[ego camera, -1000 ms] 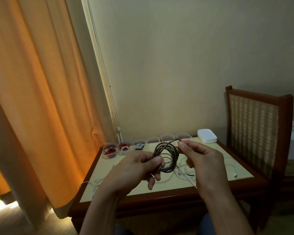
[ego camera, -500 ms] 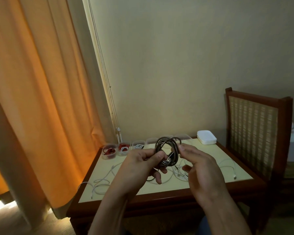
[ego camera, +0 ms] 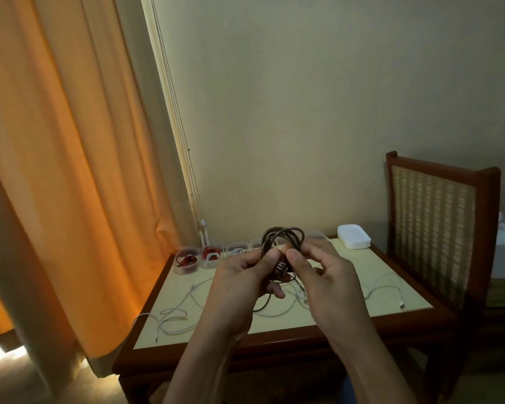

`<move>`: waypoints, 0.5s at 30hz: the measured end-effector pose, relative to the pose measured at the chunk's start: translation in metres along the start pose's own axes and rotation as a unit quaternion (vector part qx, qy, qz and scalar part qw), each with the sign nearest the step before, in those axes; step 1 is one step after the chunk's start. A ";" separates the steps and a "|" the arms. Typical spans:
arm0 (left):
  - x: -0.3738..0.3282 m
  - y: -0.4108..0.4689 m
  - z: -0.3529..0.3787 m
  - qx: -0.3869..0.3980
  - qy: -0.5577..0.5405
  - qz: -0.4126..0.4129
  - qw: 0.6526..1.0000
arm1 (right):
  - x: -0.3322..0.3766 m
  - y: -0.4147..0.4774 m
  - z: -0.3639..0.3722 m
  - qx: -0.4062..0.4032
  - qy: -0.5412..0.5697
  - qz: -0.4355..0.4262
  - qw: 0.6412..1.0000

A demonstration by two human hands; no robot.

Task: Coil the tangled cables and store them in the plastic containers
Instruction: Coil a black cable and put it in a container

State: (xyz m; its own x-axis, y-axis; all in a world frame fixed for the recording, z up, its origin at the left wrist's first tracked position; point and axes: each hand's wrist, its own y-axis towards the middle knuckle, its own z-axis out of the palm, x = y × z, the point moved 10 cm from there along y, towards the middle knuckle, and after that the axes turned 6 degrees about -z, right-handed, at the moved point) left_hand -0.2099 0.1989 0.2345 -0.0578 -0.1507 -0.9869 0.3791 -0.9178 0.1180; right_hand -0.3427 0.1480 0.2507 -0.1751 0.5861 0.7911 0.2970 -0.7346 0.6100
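Currently, the left hand [ego camera: 239, 282] and right hand [ego camera: 327, 279] hold the dark coiled cable [ego camera: 283, 243] above the table [ego camera: 274, 339], fingers pinched on it; white cables [ego camera: 175, 316] lie below, plastic containers [ego camera: 187, 260] at the far edge.

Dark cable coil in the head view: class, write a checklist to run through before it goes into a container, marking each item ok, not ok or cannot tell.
1. Coil gripped: ok. The left hand and right hand both pinch the dark cable coil above the table.
2. Loops gathered: ok. They are bunched in one ring.
3. Tail tucked in: not ok. A dark strand hangs below the hands.
4. Free container: cannot tell. The plastic containers at the left hold red and white cables; the hands hide others.
5. Other cables coiled: not ok. White cables lie loose on the table.
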 end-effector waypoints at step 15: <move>-0.023 0.005 -0.012 0.000 0.145 0.038 0.989 | -0.019 0.005 0.016 0.128 -0.037 0.060 0.989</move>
State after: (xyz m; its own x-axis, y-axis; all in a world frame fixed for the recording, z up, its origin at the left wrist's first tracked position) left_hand -0.1957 0.2022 0.2563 0.2372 -0.1074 -0.9655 0.3727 -0.9078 0.1926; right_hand -0.3226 0.1383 0.2377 -0.0569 0.5298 0.8462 0.5417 -0.6956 0.4719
